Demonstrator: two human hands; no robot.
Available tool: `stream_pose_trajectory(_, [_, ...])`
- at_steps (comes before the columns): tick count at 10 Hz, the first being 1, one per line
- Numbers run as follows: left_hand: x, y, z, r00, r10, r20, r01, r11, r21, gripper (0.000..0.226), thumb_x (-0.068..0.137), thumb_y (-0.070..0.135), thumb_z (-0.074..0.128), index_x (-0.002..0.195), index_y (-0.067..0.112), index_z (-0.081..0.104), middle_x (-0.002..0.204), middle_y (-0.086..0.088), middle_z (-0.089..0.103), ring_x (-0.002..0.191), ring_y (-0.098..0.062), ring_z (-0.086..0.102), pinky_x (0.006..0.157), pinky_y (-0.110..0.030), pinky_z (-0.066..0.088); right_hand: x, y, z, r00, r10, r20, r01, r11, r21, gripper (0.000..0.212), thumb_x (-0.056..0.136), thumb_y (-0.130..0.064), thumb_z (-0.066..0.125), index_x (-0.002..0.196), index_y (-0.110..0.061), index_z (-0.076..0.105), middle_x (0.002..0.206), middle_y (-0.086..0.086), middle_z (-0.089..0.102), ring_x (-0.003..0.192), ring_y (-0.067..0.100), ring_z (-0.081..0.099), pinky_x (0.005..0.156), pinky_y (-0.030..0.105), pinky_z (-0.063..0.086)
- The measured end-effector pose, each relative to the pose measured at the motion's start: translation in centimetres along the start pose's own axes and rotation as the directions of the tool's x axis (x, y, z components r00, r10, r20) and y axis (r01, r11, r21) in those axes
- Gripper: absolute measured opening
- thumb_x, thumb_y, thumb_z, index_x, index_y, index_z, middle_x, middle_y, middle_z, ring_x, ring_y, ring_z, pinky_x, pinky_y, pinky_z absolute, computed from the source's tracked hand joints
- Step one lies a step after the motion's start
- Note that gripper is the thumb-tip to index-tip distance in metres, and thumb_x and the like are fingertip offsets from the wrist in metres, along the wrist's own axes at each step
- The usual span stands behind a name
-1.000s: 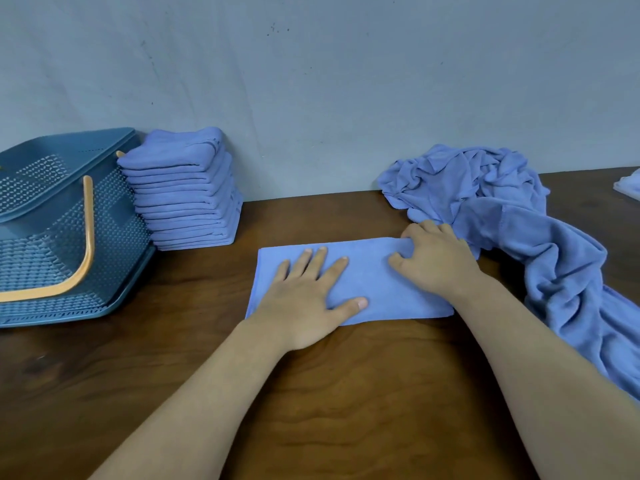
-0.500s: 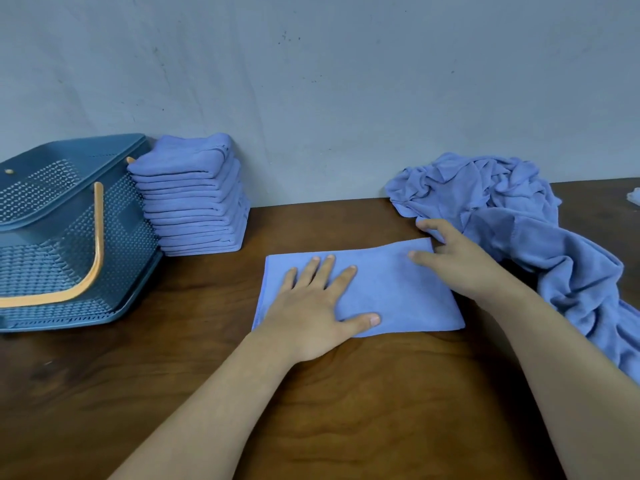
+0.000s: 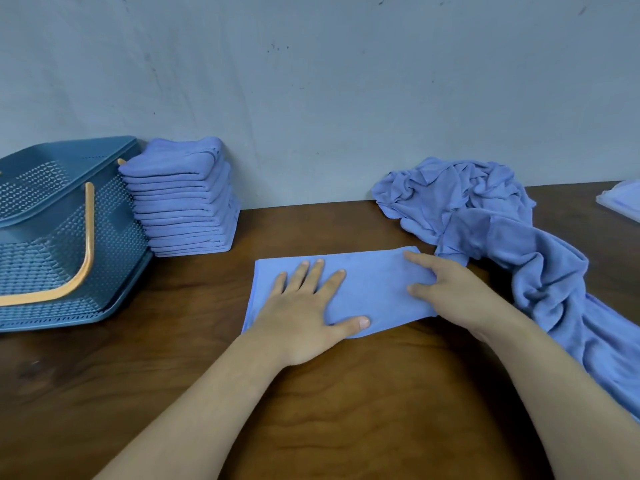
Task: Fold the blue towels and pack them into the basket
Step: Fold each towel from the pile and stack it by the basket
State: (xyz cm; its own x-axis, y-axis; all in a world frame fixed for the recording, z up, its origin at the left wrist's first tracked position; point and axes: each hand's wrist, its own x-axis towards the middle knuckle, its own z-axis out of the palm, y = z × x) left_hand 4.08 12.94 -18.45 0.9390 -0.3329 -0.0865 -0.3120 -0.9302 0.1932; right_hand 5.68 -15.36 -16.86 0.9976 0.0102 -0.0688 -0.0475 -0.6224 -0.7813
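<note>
1. The basket [image 3: 52, 237] is running off the left edge. A pale flat item [image 3: 620, 199] is cut off at the right. The right hand [image 3: 450, 292] is covering the right end of the towel [image 3: 374, 289], and its outer fingers are hidden.
2. The towel is lying flat on the bench [image 3: 346, 410], between the stack [image 3: 183, 202] and the pile [image 3: 485, 216]. The left hand [image 3: 304, 313] is pressing its left half with fingers [image 3: 320, 271] spread. The right index and thumb are resting spread on top.
3. Its long axis is running left to right, along the wall.

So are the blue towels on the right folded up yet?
No, unfolded. The heap of blue towels lies crumpled, bunched and wrinkled on the brown wooden table.
</note>
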Motion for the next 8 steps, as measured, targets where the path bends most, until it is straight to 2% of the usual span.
stream_pose_trajectory(1, [-0.8,1.0,0.5,1.0,-0.001,0.01,0.001,1.0,0.0,0.105,0.074,0.107,0.01,0.163,0.056,-0.013,0.174,0.015,-0.026,0.158,-0.011,-0.03,0.131,-0.05,-0.012,-0.3,1.1,-0.8,0.999,0.018,0.031,-0.016,0.999,-0.046,0.068,0.095,-0.025,0.069,0.155,-0.046,0.046,0.114,-0.016,0.06,0.086,0.014,0.072,0.072,0.029,0.06])
stream_pose_trajectory(2, [-1.2,1.7,0.4,1.0,-0.019,0.008,0.019,1.0,0.014,0.107,0.074,0.106,0.013,0.164,0.054,-0.012,0.175,0.011,-0.025,0.159,-0.015,-0.03,0.131,-0.052,-0.011,-0.5,1.1,-1.3,0.997,0.031,0.073,-0.024,0.994,-0.107,0.076,0.096,-0.027,0.067,0.161,-0.047,0.033,0.13,-0.008,0.056,0.075,0.005,0.068,0.063,0.018,0.051])
stream_pose_trajectory(3, [-1.2,1.7,0.2,0.999,-0.032,0.006,0.032,0.999,0.019,0.11,0.073,0.108,0.014,0.165,0.053,-0.01,0.175,0.011,-0.024,0.16,-0.018,-0.029,0.131,-0.053,-0.012,-0.6,0.8,-1.4,0.994,0.037,0.105,-0.025,0.994,-0.107,0.084,0.092,-0.028,0.067,0.162,-0.052,0.028,0.127,-0.016,0.055,0.092,0.004,0.061,0.086,0.024,0.052])
stream_pose_trajectory(4, [-1.2,1.6,0.4,0.999,-0.038,0.004,0.038,0.999,0.006,0.111,0.071,0.109,0.014,0.165,0.054,-0.009,0.175,0.012,-0.023,0.16,-0.017,-0.029,0.131,-0.052,-0.012,-1.0,0.4,-1.2,0.996,0.021,0.092,-0.017,0.999,-0.046,0.08,0.091,-0.05,0.074,0.16,-0.054,0.033,0.166,-0.019,0.036,0.152,0.01,0.036,0.117,0.03,0.033])
stream_pose_trajectory(5, [-1.2,1.4,0.1,0.999,-0.035,0.001,0.035,0.999,-0.027,0.108,0.073,0.107,0.016,0.165,0.054,-0.004,0.176,0.013,-0.02,0.161,-0.015,-0.026,0.131,-0.051,-0.011,-1.6,0.1,-1.0,0.991,-0.062,0.118,0.082,0.981,-0.175,0.107,0.076,-0.073,0.081,0.164,-0.049,0.024,0.154,-0.035,0.032,0.145,-0.005,0.029,0.109,0.019,0.027])
stream_pose_trajectory(6, [-1.6,0.4,-0.3,0.998,-0.061,-0.021,0.06,0.997,-0.053,0.104,0.076,0.104,0.015,0.166,0.054,0.001,0.177,0.015,-0.014,0.162,-0.013,-0.021,0.132,-0.049,-0.009,-2.2,-0.2,-1.4,0.985,-0.086,0.148,0.114,0.974,-0.198,0.122,0.061,-0.085,0.082,0.162,-0.054,0.02,0.124,-0.067,0.022,0.128,-0.013,0.028,0.096,0.012,0.033])
stream_pose_trajectory(7, [-3.0,-2.8,-1.1,0.992,-0.117,-0.057,0.115,0.993,-0.039,0.102,0.078,0.103,0.012,0.167,0.053,0.004,0.178,0.015,-0.008,0.162,-0.007,-0.015,0.132,-0.051,-0.005,-2.4,-0.4,-1.3,0.988,-0.067,0.139,0.103,0.959,-0.263,0.138,0.053,-0.091,0.08,0.165,-0.049,0.012,0.159,-0.039,0.022,0.15,0.001,0.026,0.107,0.022,0.027])
stream_pose_trajectory(8, [-4.3,-5.6,-1.6,0.992,-0.118,-0.04,0.115,0.991,-0.065,0.099,0.08,0.103,0.013,0.166,0.054,0.002,0.176,0.019,-0.013,0.16,-0.001,-0.019,0.132,-0.049,-0.005,-2.6,-0.6,-1.2,0.988,-0.098,0.122,0.126,0.961,-0.245,0.133,0.05,-0.091,0.081,0.16,-0.059,0.013,0.142,-0.06,0.015,0.138,-0.01,0.029,0.103,0.019,0.029])
